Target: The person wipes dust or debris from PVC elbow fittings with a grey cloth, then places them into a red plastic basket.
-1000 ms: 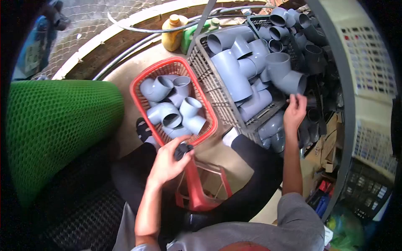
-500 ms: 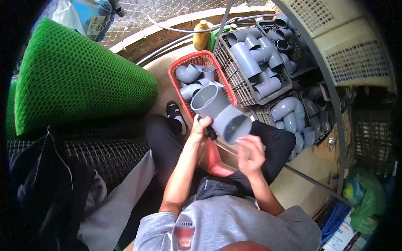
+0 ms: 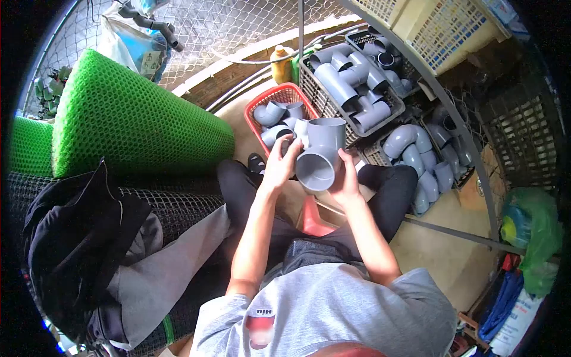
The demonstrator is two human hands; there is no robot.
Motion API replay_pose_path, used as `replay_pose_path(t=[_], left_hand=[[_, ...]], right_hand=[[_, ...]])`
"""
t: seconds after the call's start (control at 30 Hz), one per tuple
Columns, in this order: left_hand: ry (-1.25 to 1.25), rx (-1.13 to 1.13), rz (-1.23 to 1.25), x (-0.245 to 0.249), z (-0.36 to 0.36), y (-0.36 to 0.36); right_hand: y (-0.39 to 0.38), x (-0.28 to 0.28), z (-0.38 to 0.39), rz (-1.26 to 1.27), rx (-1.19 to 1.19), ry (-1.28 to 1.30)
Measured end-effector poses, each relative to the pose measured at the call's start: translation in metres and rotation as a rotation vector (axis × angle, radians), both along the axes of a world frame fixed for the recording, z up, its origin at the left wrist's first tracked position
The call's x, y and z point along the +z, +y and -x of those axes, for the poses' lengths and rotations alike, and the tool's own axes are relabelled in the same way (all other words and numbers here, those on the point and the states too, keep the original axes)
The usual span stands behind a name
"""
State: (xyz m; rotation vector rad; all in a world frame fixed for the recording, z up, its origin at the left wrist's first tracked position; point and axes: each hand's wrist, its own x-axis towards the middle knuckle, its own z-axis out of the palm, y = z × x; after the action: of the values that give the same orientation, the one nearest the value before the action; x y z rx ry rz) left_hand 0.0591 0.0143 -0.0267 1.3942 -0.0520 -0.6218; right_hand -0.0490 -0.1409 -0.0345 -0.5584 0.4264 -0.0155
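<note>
A large grey plastic pipe tee [image 3: 328, 141] is up in front of me above my lap, one round mouth facing me and another opening upward. My right hand [image 3: 347, 181] grips its right side, thumb along the outside. On the other side, my left hand [image 3: 279, 163] has its curled fingers right at the tee's left edge, by a pale white patch [image 3: 301, 132]. Just beyond stands a red plastic basket [image 3: 252, 122] holding several grey elbow fittings [image 3: 270, 112]. A pink-red plastic piece [image 3: 315, 219] shows below the tee, between my legs.
Dark crates [image 3: 351, 138] of grey tees and elbows stand at the right. A green mesh roll [image 3: 143, 113] lies at the left, with a black jacket [image 3: 77, 226] nearer me. A yellow bottle [image 3: 281, 66] stands behind the basket. A metal frame bar [image 3: 452, 98] crosses the right side.
The tee has been turned so a mouth faces me. My right hand has moved from the lower mouth to grip its right side; my left hand has shifted up its left side.
</note>
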Motion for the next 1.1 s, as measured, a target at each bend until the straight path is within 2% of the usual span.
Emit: replay_pose_path(t=[0.07,0.13,0.23,0.27,0.3,0.33,0.37,0.43,0.5,0.53,0.57,0.6,0.63,0.67,0.7,0.77,0.8,0.83,0.9,0.97,1.0,1.03,1.1], left_hand=[[0.198,-0.054,0.125,-0.008,-0.002,0.005],[0.192,-0.103,0.101,-0.029,-0.009,0.009],[0.127,-0.162,0.026,-0.027,-0.01,0.011],[0.036,-0.231,-0.086,-0.022,-0.006,0.009],[-0.057,-0.3,-0.196,-0.017,-0.004,0.006],[-0.038,-0.255,-0.145,-0.013,0.004,0.001],[-0.016,-0.266,-0.075,0.005,0.013,-0.005],[-0.121,-0.221,-0.069,-0.001,0.024,-0.013],[-0.163,-0.177,-0.125,-0.002,0.024,-0.011],[-0.203,-0.132,-0.176,-0.003,0.022,-0.011],[-0.096,-0.053,0.018,0.004,0.021,-0.011],[-0.069,0.017,0.133,0.011,0.02,-0.01],[-0.041,0.089,0.248,0.018,0.021,-0.009],[-0.04,0.087,0.248,0.025,0.024,-0.013],[-0.19,0.052,0.187,0.031,0.027,-0.018],[-0.492,-0.015,0.06,0.044,0.034,-0.029],[-0.597,-0.122,-0.149,0.054,0.042,-0.032],[-0.983,-0.088,-0.268,0.047,0.043,-0.035],[-0.982,-0.057,-0.223,0.052,0.039,-0.032],[-0.548,-0.024,-0.081,0.046,0.034,-0.025],[-0.508,-0.063,-0.064,0.046,0.032,-0.021],[-0.507,-0.072,-0.063,0.045,0.035,-0.023],[-0.802,-0.06,-0.124,0.046,0.046,-0.033]], right_hand=[[-0.005,-0.017,-0.003,0.027,-0.012,0.031],[-0.01,-0.037,-0.005,0.548,-0.143,-0.01],[-0.015,-0.041,0.002,1.182,-0.169,-0.114],[-0.014,-0.04,0.005,1.178,-0.171,-0.112],[-0.013,-0.038,0.007,1.345,-0.233,-0.074],[-0.013,-0.036,0.007,1.512,-0.3,-0.036],[-0.013,-0.029,0.007,1.512,-0.306,-0.035],[-0.013,-0.015,0.01,1.497,-0.278,0.121],[-0.015,-0.026,0.007,1.509,-0.374,0.138],[-0.02,-0.03,0.006,1.202,-0.367,0.116],[-0.022,-0.033,0.006,0.897,-0.355,0.094],[-0.023,-0.036,0.009,0.796,-0.312,0.17],[-0.026,-0.039,0.01,0.796,-0.316,0.174],[-0.028,-0.041,0.011,0.51,-0.277,0.118],[-0.029,-0.044,0.011,0.224,-0.232,0.062],[-0.023,-0.04,0.011,0.139,-0.172,0.092],[-0.02,-0.031,0.012,0.002,-0.122,0.001],[-0.018,-0.026,0.013,-0.136,-0.073,-0.09],[-0.023,-0.013,0.02,-0.081,-0.071,-0.216],[-0.026,-0.001,0.03,0.068,-0.046,-0.169],[-0.025,-0.005,0.032,0.064,-0.054,-0.164],[-0.025,-0.011,0.031,0.08,-0.042,-0.159],[-0.03,-0.018,0.028,0.103,-0.036,-0.158]])
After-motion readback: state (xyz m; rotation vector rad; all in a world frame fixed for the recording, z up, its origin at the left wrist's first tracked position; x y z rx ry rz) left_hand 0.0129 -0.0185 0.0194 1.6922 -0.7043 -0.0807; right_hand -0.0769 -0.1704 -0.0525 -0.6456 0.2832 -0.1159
